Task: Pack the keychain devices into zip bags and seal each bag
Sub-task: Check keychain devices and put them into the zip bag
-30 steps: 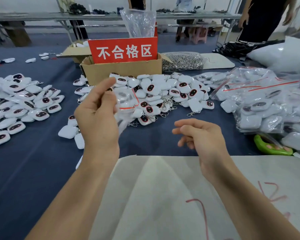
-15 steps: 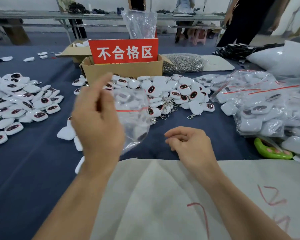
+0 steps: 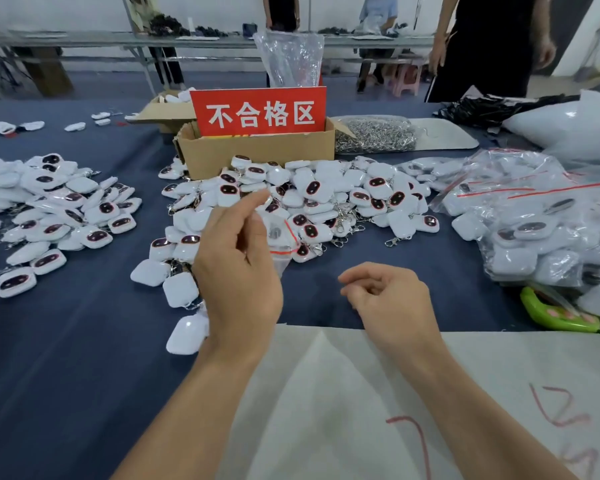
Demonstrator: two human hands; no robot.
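Blue cloth bench, head view only. Loose keychain devices are heaped mid-bench in front of the cardboard box with the red sign. A second heap lies at far left and the bagged pile at right.

Your left hand is raised over the near edge of the centre heap, thumb and fingers pinched on a clear zip bag. The bag hangs to the right of the hand. Its red seal strip shows at the lower right edge, so the mouth appears turned down and toward your other hand. Something grey shows through the film; whether it is a device inside or one on the heap behind, you cannot tell.

Your right hand hovers low over bare cloth, fingers loosely curled, holding nothing, apart from the bag.

Judgement: the nearest loose devices lie just beyond and right of the bag, closer to the free right hand than to the left. If the bag is empty, the right hand picks. If loaded, it crosses to the strip, long axis roughly left-right, and presses it closed
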